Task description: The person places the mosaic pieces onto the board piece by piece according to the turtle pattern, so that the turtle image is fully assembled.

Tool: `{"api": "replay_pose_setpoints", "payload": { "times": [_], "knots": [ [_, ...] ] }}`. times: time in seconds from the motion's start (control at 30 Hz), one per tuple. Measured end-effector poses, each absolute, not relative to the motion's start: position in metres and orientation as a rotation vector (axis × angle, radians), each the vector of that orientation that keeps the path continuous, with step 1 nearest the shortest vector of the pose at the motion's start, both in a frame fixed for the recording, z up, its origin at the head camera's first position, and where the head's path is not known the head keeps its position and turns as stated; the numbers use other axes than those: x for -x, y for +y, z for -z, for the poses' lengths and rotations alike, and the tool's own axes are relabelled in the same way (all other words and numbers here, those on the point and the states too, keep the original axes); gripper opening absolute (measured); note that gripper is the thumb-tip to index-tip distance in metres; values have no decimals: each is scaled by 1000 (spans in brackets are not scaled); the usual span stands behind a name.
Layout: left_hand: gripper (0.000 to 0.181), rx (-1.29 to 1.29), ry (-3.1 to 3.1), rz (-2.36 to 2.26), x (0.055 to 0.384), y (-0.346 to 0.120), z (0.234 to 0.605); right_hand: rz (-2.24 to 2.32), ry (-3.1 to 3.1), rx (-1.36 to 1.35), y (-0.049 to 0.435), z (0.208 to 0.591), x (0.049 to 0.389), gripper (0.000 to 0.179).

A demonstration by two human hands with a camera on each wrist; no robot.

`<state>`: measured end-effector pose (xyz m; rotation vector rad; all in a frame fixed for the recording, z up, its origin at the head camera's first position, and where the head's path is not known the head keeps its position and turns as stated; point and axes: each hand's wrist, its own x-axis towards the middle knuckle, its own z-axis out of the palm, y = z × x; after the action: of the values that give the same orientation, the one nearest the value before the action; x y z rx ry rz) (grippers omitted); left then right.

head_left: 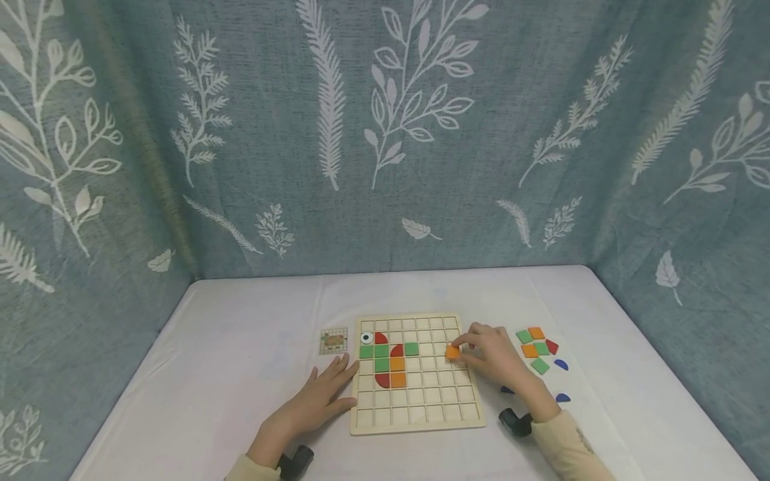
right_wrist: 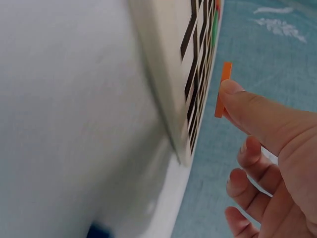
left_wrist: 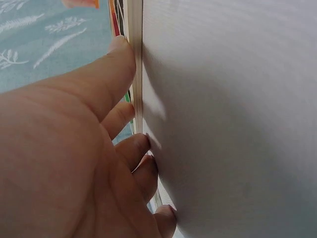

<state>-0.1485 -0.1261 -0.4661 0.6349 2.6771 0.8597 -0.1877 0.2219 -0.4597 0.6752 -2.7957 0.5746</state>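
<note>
A wooden grid board (head_left: 421,417) lies on the white table, with red, green and orange tiles and a round eye tile (head_left: 366,338) in its upper left cells. My right hand (head_left: 492,354) pinches an orange square tile (head_left: 452,352) between thumb and finger over the board's right side. In the right wrist view that orange tile (right_wrist: 224,89) stands edge-on, apart from the board (right_wrist: 163,74). My left hand (head_left: 320,399) rests at the board's left edge, fingers extended. The left wrist view shows its thumb and fingertips touching the board's side (left_wrist: 134,74).
A small picture card (head_left: 333,341) lies beyond the left hand. Right of the board are several loose tiles, among them a green square (head_left: 540,365), a red piece (head_left: 551,347) and a blue half-round (head_left: 561,365). A patterned curtain (head_left: 385,220) stands behind the table.
</note>
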Motion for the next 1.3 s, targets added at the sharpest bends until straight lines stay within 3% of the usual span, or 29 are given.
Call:
{"api": "replay_pose_setpoints", "payload": {
  "times": [1.3],
  "knots": [
    [66, -652, 2675, -868, 148, -126, 467, -453, -2808, -913, 157, 460, 195, 16]
  ]
}}
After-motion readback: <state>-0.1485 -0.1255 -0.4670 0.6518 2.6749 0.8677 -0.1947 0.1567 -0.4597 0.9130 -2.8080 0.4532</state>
